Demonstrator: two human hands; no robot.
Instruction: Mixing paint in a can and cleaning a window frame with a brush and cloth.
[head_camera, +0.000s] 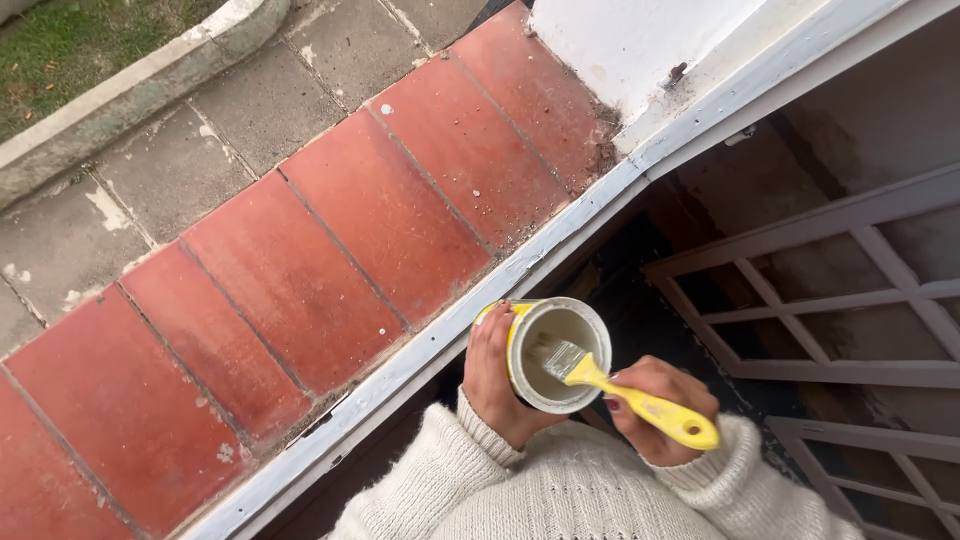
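My left hand (492, 375) is wrapped around the side of a small paint can (553, 352) at about 6 o'clock in my view, fingers curled over its yellow wall, wrist bent up from the knit sleeve (440, 480). My right hand (655, 405) at 5 o'clock is closed around a yellow-handled paintbrush (625, 395), whose bristles dip into the can's whitish paint. The grey-white painted frame edge (560, 240) runs diagonally just beside the can at 11 o'clock, red tiles (330, 240) beyond.

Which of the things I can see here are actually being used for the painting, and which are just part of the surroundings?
In use:
- round yellow paint can with pale paint, held by the left hand
- yellow-handled flat paintbrush, bristles in the can, held by the right hand
- pale painted window frame edge

Just surroundings:
- red clay sill tiles
- grey paving slabs
- grass strip
- white grid window panel
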